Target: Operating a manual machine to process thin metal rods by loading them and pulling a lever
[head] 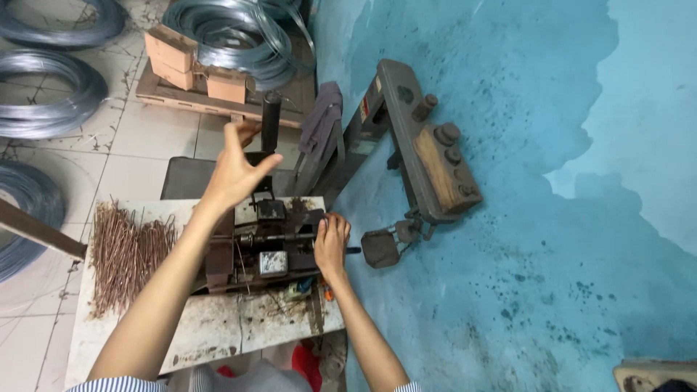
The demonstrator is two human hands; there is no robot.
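A dark metal bending machine (263, 247) stands on a stained white workbench (218, 330). Its black lever handle (271, 120) points up and away from me. My left hand (236, 168) is raised just left of that handle, fingers spread, holding nothing. My right hand (331, 245) rests on the machine's right end, fingers curled around a part there; what it grips is hidden. A pile of short rusty wire pieces (127, 250) lies on the bench to the left of the machine.
Coils of grey steel wire (239, 33) lie on the tiled floor at the top left, with cardboard boxes (171, 54) on a wooden pallet. A larger grey machine (428, 145) leans along the blue wall on the right. A metal bar (36, 229) crosses at left.
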